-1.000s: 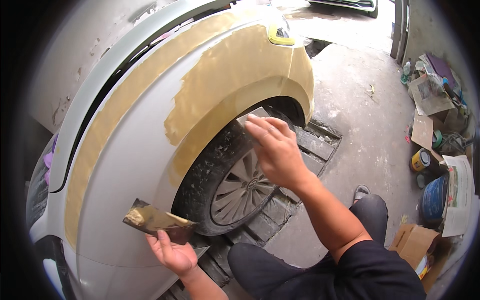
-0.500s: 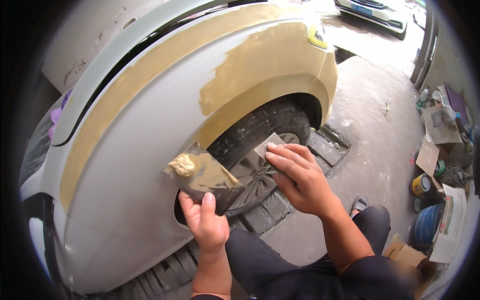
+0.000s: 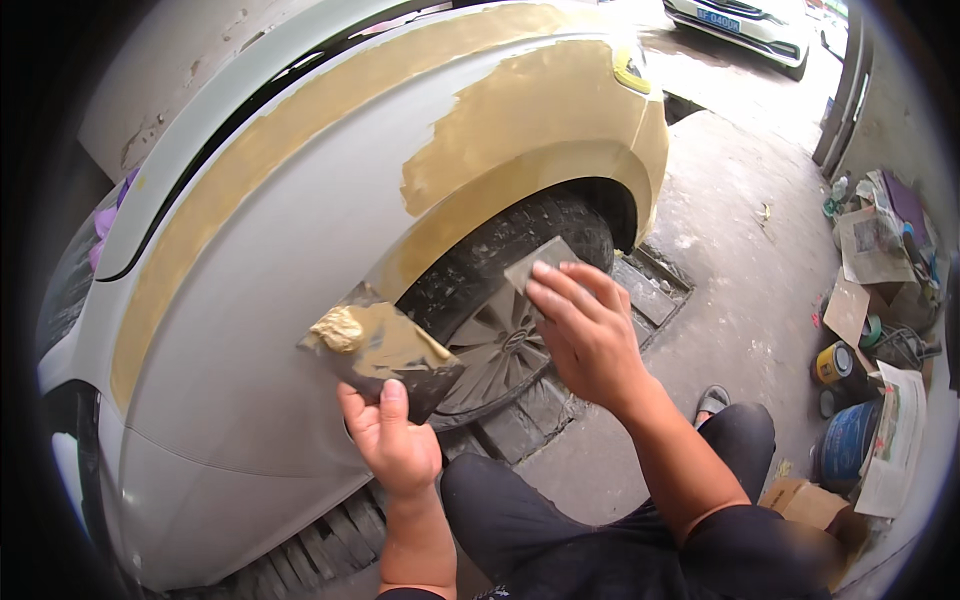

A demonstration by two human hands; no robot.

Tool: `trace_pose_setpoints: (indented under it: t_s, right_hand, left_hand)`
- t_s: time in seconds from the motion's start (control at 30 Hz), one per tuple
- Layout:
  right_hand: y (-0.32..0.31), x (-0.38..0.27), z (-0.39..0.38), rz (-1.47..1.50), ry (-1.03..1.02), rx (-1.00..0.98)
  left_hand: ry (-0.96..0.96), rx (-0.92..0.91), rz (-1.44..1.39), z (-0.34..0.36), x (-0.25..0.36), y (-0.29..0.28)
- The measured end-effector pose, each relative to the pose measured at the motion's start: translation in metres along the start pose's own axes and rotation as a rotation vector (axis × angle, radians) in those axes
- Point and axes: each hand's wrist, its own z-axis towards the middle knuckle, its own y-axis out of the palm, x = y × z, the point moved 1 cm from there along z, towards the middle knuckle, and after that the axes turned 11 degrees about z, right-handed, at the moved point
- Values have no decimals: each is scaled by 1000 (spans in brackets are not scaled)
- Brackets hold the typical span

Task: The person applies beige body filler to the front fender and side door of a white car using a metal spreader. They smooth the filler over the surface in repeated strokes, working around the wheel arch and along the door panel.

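My left hand [image 3: 392, 435] grips a dark flat mixing board [image 3: 385, 340], thumb on top. A thick dollop of tan body filler [image 3: 338, 329] sits at its far left corner, with thinner smears across the face. In my right hand [image 3: 590, 325] is a small grey putty spreader [image 3: 538, 264], pinched between thumb and fingers and held apart from the board, in front of the tyre. Before me stands a silver car fender [image 3: 270, 300]. Dried-looking tan filler [image 3: 510, 120] covers its front part, the wheel arch rim and a long strip along the upper edge.
Below the arch is the wheel [image 3: 505, 345], beside a floor grating [image 3: 310, 545]. On the right, cardboard [image 3: 808, 503], a blue bucket [image 3: 850, 440], a yellow-and-black can [image 3: 835, 363] and papers line the wall. Another car [image 3: 740, 25] stands outside the doorway.
My left hand and the board have shifted left and slightly up in the picture. The right hand with the spreader has moved slightly left and up. Both hands keep their hold.
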Motion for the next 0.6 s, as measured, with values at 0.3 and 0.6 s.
trace_pose_setpoints:
  t_s: [0.3, 0.6]
  right_hand:
    - [63, 27, 23, -94, -99, 38]
    - [75, 34, 8, -66, -72, 60]
  left_hand:
    - [56, 70, 110, -3, 11, -19]
    - [32, 88, 123, -6, 14, -27]
